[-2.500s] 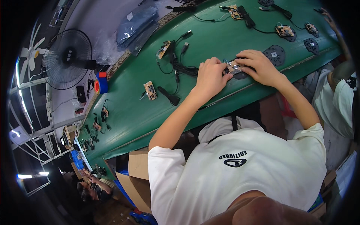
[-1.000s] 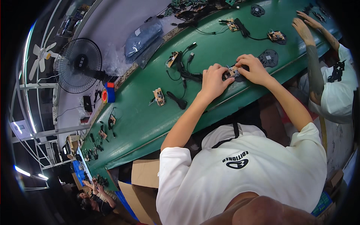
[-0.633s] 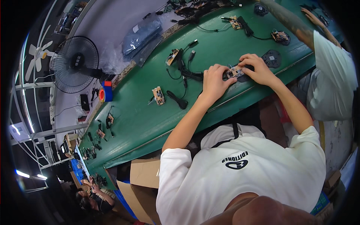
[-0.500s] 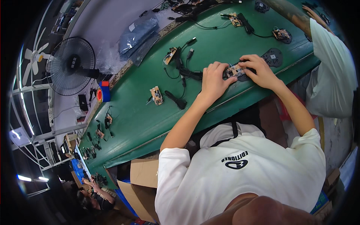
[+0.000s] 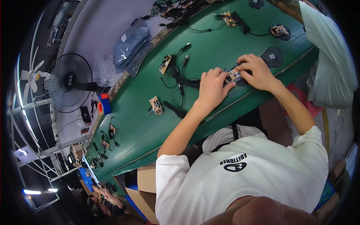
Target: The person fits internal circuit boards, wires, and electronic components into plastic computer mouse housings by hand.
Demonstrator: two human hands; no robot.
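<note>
A small tan circuit board (image 5: 234,76) with a thin wire lies over a dark base at the near side of the green table. My left hand (image 5: 213,87) grips the board's left end, its thumb along the near edge. At the other end, my right hand (image 5: 255,71) has its bent fingers pressed on the board, partly hiding it. Just beyond my right hand rests a flat black mouse-shaped base plate (image 5: 272,57). To the left of my left hand, a bundled black cable (image 5: 180,78) leads towards another circuit board (image 5: 165,64).
One more circuit board (image 5: 156,105) lies left on the green table (image 5: 131,138). Farther off are a board with cable (image 5: 229,19) and a board on a black base (image 5: 279,31). A co-worker's white sleeve (image 5: 330,56) is at right. A fan (image 5: 69,82) stands left, beside a tape dispenser (image 5: 104,104).
The view has shifted slightly, so the table things appear moved. Both my hands stay on the circuit board, with only small finger movement. The co-worker's arm at right has shifted.
</note>
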